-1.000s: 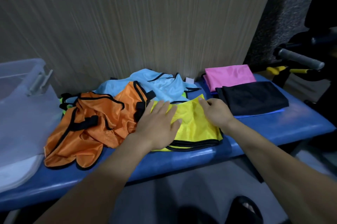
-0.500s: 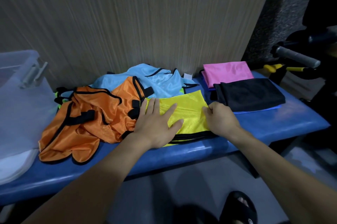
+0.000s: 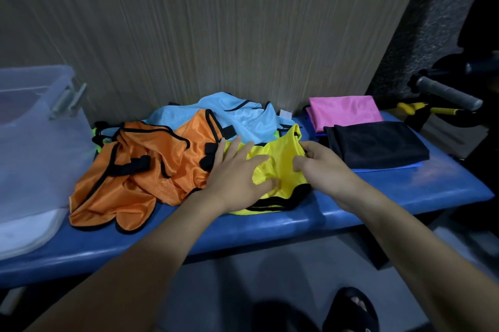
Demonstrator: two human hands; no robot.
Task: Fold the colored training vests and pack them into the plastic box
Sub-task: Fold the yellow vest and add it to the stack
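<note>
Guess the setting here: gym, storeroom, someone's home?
Probably a gym or sports equipment room. Mesh training vests, like the yellow black-trimmed vest, lie on a blue padded bench, with a grey foam-grip exercise-machine handle at right.

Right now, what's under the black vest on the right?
The folded black vest lies partly over the folded pink vest, whose near edge it covers. A thin blue layer peeks out beneath its near edge. What that layer is cannot be told.
</note>
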